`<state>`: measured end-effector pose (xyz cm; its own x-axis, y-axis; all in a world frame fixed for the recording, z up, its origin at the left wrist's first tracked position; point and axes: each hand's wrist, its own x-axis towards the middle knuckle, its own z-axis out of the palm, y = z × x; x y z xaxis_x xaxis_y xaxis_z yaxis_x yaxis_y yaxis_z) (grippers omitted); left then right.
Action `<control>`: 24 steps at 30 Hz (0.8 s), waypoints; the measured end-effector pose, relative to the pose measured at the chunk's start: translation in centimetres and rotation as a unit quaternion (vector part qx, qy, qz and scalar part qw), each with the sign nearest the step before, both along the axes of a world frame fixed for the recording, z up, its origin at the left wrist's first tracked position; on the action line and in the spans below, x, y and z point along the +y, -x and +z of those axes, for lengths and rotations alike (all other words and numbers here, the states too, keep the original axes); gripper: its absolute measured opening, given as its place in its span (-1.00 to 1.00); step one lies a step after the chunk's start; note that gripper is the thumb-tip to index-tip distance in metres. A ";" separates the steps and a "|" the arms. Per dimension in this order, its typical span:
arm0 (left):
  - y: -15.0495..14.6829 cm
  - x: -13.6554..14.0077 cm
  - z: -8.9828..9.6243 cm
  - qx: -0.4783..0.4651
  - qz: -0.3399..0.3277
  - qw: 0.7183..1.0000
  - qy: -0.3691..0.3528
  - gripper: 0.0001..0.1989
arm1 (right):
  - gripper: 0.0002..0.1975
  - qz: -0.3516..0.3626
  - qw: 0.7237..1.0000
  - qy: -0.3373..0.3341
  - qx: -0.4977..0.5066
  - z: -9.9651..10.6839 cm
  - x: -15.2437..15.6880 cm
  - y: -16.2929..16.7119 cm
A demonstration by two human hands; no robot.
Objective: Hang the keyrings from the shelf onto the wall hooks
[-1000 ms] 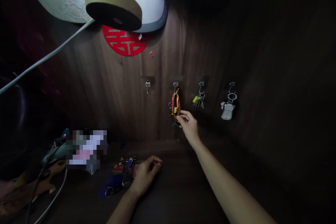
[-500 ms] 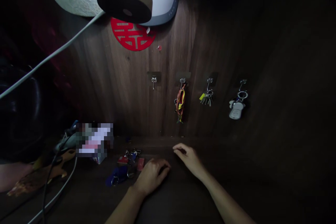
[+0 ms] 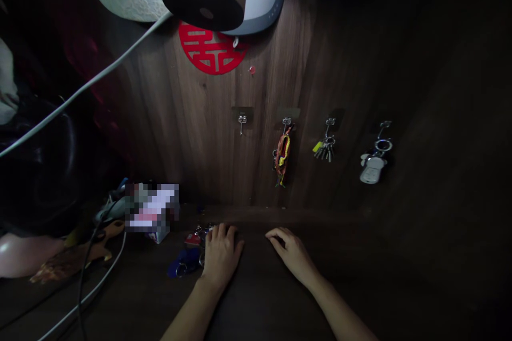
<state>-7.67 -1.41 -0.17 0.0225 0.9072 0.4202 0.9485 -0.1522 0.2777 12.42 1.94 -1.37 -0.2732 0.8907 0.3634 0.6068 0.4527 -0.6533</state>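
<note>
In the head view, the left hand [image 3: 219, 256] lies palm-down, fingers loosely extended, its hold hidden; the blue keychain [image 3: 186, 261] sits at its nine o'clock. At three, the right hand [image 3: 291, 251] curls half-open, bare.

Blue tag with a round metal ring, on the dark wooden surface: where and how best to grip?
Probably pinch the blue tag right of the round metal ring, from above: it lies low, with the left hand close on that side.

Two hands [image 3: 221, 256]; beyond them are four hooks [image 3: 242, 119], one key bunch [image 3: 328, 152], one white keychain [image 3: 373, 169], one multicoloured cord [image 3: 282, 157], one red ornament [image 3: 215, 55].
</note>
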 end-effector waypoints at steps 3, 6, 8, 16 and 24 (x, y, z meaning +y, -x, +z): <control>-0.5 -0.2 -0.4 -0.022 -0.041 0.999 0.015 -0.79 | -0.80 0.000 1.000 -0.002 -0.001 -0.3 0.2 0.0; -1.2 -0.7 -0.5 -0.066 -0.142 0.987 0.021 -0.76 | -0.80 0.001 1.000 -0.002 -0.002 -0.6 0.4 -0.1; -1.7 -0.9 -0.4 -0.097 -0.222 0.970 0.023 -0.72 | -0.80 0.001 1.000 -0.003 -0.002 -0.7 0.4 -0.1; 0.5 0.7 2.1 -0.080 -0.135 0.987 -0.035 -0.77 | -0.80 0.000 1.000 0.007 0.000 -0.5 0.4 -0.2; 8.2 5.0 4.9 0.056 0.051 0.992 0.106 -0.69 | -0.81 0.005 1.000 0.011 0.011 -0.3 0.4 -0.3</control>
